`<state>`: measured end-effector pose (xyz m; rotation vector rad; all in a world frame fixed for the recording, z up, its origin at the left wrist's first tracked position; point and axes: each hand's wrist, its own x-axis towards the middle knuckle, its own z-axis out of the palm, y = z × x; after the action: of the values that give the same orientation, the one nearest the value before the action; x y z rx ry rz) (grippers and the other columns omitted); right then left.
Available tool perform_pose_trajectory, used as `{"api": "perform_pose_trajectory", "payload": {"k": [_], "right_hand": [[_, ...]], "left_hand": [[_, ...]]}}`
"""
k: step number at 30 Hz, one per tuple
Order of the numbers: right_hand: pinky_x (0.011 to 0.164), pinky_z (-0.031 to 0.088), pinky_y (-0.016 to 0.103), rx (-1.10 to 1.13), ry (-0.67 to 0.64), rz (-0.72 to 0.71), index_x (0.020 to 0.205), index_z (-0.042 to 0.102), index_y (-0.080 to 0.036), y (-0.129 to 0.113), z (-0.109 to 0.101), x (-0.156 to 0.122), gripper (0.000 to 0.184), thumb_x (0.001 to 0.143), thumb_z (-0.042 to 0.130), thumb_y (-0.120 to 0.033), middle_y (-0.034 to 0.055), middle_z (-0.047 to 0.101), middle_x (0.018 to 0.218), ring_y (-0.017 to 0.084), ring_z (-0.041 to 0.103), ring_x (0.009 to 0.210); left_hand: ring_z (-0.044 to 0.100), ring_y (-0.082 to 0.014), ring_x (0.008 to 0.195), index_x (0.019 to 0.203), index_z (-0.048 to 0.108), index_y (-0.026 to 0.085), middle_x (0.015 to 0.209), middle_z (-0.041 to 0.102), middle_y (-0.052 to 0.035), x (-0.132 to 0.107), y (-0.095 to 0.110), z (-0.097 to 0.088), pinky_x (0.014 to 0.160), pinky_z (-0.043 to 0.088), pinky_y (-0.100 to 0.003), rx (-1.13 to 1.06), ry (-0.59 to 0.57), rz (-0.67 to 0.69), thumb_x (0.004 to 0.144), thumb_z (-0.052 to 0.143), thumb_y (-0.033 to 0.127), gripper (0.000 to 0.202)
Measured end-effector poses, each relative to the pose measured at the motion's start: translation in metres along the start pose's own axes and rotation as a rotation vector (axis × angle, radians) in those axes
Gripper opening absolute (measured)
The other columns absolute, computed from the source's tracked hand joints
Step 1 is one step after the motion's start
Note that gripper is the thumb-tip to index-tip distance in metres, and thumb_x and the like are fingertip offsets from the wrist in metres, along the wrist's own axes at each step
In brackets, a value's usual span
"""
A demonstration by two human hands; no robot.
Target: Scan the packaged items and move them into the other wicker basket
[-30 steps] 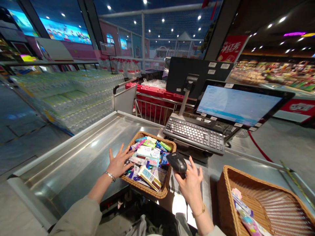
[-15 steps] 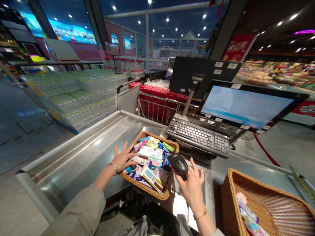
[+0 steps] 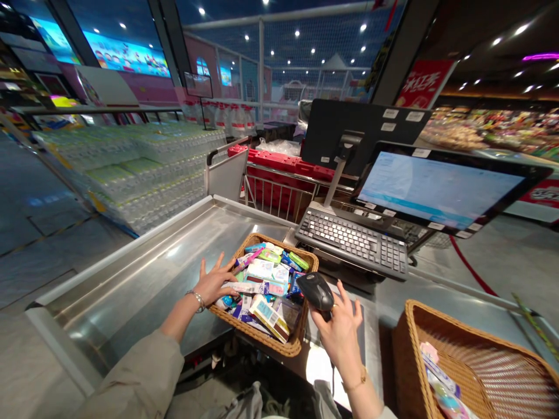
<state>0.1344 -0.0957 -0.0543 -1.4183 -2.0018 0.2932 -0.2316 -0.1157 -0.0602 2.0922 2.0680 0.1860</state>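
Observation:
My left hand (image 3: 213,285) is at the left side of a wicker basket (image 3: 283,348) heaped with small packaged goods. Its thumb and a finger pinch the left end of a long narrow white-and-purple box (image 3: 250,287), while the other fingers are spread. A black handheld barcode scanner (image 3: 315,291) is in my right hand (image 3: 339,329), over the basket's right rim, with its head towards the goods. A white, yellow and brown box (image 3: 268,317) lies on the near part of the heap, its barcode up.
A second, deeper wicker basket (image 3: 410,349) with a few packages (image 3: 443,381) stands at the right. Behind the counter (image 3: 148,279) are a keyboard (image 3: 353,238), a lit monitor (image 3: 437,189) and a shopping trolley (image 3: 279,195). Stacked water bottles (image 3: 140,169) stand beyond, at the left.
My left hand has shifted slightly left and closed its thumb and finger on the narrow box, which has turned and moved a little left. The right hand and scanner have stayed put.

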Motion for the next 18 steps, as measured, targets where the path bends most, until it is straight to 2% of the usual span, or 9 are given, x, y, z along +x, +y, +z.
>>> {"api": "perform_pose_trajectory", "payload": {"k": [4,9,14,18], "right_hand": [[0.111,0.007,0.064,-0.008,0.011,-0.002,0.099,0.067,-0.025,0.002,0.001,0.0,0.025,0.085,0.054,-0.042,0.0049,0.066,0.122,0.032,0.034,0.139],[0.111,0.007,0.064,-0.015,0.024,-0.004,0.099,0.067,-0.023,0.003,-0.001,-0.001,0.027,0.085,0.053,-0.042,0.0069,0.066,0.122,0.032,0.034,0.139],[0.11,0.009,0.065,-0.029,0.058,0.006,0.099,0.067,-0.024,0.003,-0.008,-0.001,0.026,0.085,0.053,-0.04,0.007,0.067,0.118,0.032,0.035,0.139],[0.11,0.01,0.065,-0.054,0.101,0.017,0.091,0.068,-0.024,0.006,-0.013,-0.003,0.022,0.084,0.053,-0.038,0.0063,0.067,0.117,0.032,0.036,0.138]], "left_hand": [[0.015,-0.0403,0.145,0.096,0.072,0.034,0.151,0.04,-0.0032,-0.002,0.003,0.0,0.102,-0.011,-0.077,0.027,0.054,0.028,0.083,0.06,0.053,0.026],[0.018,-0.0381,0.145,0.1,0.07,0.035,0.149,0.044,-0.0021,0.003,0.014,-0.004,0.102,-0.015,-0.075,0.078,0.238,0.093,0.087,0.055,0.054,0.028],[0.026,-0.0345,0.144,0.099,0.071,0.033,0.145,0.05,-0.0024,0.016,0.042,-0.013,0.105,-0.019,-0.07,0.151,0.409,0.177,0.086,0.058,0.053,0.027],[0.028,-0.0329,0.143,0.095,0.071,0.032,0.14,0.054,-0.0016,0.025,0.066,-0.019,0.107,-0.019,-0.068,0.148,0.475,0.21,0.085,0.061,0.051,0.024]]}}
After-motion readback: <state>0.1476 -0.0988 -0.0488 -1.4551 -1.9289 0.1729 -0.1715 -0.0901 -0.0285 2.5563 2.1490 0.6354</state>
